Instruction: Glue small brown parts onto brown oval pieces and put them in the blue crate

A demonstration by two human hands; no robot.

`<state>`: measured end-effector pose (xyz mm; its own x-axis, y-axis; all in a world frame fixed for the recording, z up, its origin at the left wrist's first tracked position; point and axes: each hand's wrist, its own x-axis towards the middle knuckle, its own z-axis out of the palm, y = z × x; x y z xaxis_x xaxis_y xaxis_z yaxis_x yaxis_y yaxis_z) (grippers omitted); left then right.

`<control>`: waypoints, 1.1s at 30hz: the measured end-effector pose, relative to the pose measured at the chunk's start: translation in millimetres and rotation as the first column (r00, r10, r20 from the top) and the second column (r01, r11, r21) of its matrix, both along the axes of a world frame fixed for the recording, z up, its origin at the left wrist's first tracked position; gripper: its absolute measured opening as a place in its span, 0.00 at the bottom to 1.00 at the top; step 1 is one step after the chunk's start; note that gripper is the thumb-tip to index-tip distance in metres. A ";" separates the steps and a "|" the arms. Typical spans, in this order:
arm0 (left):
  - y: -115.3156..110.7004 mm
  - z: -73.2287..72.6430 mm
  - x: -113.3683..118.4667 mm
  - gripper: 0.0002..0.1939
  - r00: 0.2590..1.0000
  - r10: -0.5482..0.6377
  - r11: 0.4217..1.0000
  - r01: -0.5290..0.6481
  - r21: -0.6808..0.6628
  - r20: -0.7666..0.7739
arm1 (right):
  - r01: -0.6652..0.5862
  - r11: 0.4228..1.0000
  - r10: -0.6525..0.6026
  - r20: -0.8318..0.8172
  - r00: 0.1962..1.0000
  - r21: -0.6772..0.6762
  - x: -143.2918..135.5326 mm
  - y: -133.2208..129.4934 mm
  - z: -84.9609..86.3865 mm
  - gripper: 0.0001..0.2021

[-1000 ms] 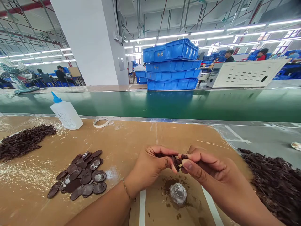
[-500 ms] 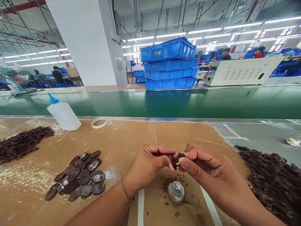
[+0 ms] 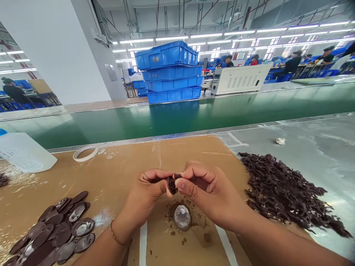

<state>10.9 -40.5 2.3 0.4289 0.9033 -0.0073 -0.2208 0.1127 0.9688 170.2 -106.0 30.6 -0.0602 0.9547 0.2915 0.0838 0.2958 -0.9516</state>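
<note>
Near the middle of the view, my left hand (image 3: 146, 190) pinches a small dark brown piece (image 3: 171, 185) between thumb and fingers. My right hand (image 3: 205, 188) meets it from the right, its thumb and index finger closed on a small dark bit (image 3: 176, 176) against that piece. Just below the hands a small clear glass container (image 3: 182, 217) stands on the brown board, with dark drops around it. Flat dark oval pieces (image 3: 62, 231) lie heaped at the lower left. To the right is a large pile of small dark brown pieces (image 3: 283, 188).
A white bottle (image 3: 26, 153) and a tape roll (image 3: 85, 153) lie toward the left. Beyond the board (image 3: 191, 147) runs a green belt (image 3: 172, 120), with stacked blue crates (image 3: 173, 75) and a cream machine (image 3: 240, 79) behind it. People sit in the background.
The view has turned to the right, so the bottle and oval pieces sit farther left and more of the right pile shows. Both hands remain together at the small dark piece.
</note>
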 end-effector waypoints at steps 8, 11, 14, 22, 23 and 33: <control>1.3 -1.0 -0.8 0.06 1.000 0.025 1.000 -0.025 0.000 -0.017 | -0.008 1.000 0.008 -0.015 1.000 -0.006 -0.2 -0.3 -0.4 0.14; 2.1 -1.5 -0.9 0.05 1.000 0.018 1.000 -0.018 -0.004 0.004 | -0.007 1.000 0.007 -0.019 1.000 -0.006 -0.5 -0.8 2.0 0.15; 2.1 -1.3 -0.9 0.05 1.000 0.015 1.000 -0.015 0.003 0.016 | -0.011 1.000 0.011 -0.028 1.000 -0.003 -1.1 -0.3 3.4 0.15; 0.5 -1.6 -0.8 0.03 1.000 -0.003 1.000 0.003 0.008 0.015 | -0.008 1.000 0.009 -0.030 1.000 0.006 -1.0 0.2 3.2 0.14; 0.7 -2.0 -1.0 0.04 1.000 -0.007 1.000 0.007 0.007 0.018 | -0.010 1.000 0.011 -0.031 0.999 0.013 -0.8 0.2 3.0 0.13; 2.3 -1.8 0.0 0.04 1.000 -0.015 1.000 0.015 0.014 0.026 | -0.034 0.999 0.036 -0.045 0.998 0.040 0.9 0.5 -0.6 0.12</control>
<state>10.9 -38.2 0.5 0.4421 0.8968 0.0166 -0.2442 0.1025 0.9643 171.1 -105.5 30.0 -0.0792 0.9400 0.3318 0.0300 0.3349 -0.9418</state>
